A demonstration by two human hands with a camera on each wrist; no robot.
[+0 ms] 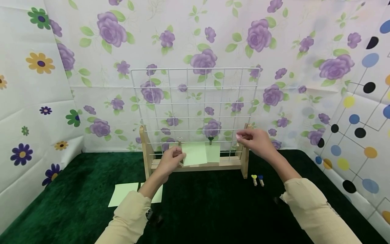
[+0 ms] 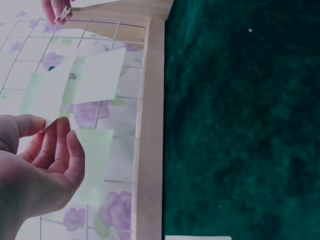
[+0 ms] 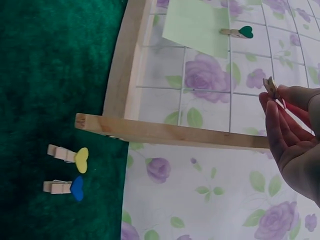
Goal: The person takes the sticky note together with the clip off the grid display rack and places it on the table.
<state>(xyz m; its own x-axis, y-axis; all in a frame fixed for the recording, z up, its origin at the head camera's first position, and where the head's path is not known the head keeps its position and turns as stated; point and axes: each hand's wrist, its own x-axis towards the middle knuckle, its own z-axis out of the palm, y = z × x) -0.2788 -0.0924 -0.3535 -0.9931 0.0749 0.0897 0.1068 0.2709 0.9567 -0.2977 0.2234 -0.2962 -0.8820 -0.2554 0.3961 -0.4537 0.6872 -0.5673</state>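
A pale green paper sheet [image 1: 195,153] is pinched at its edge by the left hand [image 1: 172,159] against the wire rack [image 1: 195,101], at 12 o'clock on the green mat [image 1: 213,210]. A small clothespin [image 3: 270,86] is pinched by the right hand [image 1: 254,140] at the rack's 3 o'clock side.

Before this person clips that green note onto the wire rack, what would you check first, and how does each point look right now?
1. Right hand has a clip: ok, it pinches a small wooden clip.
2. Left hand holds the note: ok, it pinches the loose note against the wire grid.
3. Note sits level: not ok, it hangs tilted.
4. Clip jaws open: cannot tell, too small to see.
5. Neighbouring note secure: ok, the green-heart clip pins the second note to a wire.
6. Spare clips nearby: ok, the yellow-heart clip and blue-heart clip lie on the green mat.
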